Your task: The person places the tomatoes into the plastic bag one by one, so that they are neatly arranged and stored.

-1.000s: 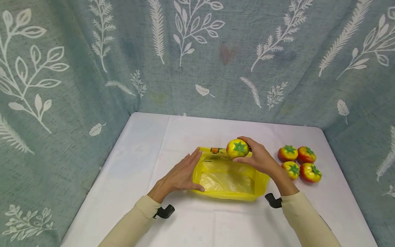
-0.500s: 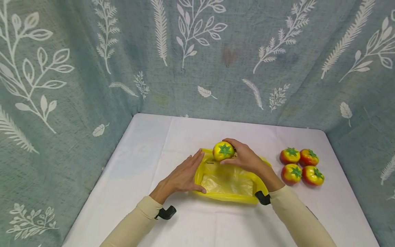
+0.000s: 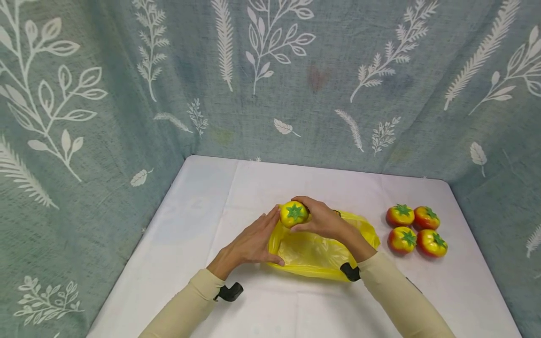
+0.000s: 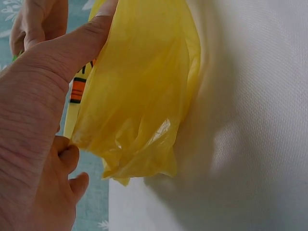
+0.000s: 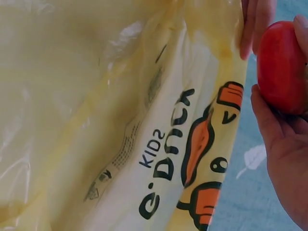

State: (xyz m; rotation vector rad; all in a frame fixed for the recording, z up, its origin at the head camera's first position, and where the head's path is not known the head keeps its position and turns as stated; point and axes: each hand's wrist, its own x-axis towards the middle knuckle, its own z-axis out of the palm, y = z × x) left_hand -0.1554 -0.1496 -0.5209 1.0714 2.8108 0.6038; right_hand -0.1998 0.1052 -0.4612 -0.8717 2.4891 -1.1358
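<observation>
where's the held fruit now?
Head view, lower middle: fruit in the right hand, at the far left corner of the yellow bag, beside the left hand.

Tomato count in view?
5: one tomato in the right hand, four tomatoes clustered on the table, right of the bag. Bag interior partly hidden.

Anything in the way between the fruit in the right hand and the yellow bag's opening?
Nothing visible covers the opening of the yellow bag. The one close obstacle is the left hand: its fingertips are right beside the fruit in the right hand, at the bag's far-left corner. Contact is unclear.
</observation>
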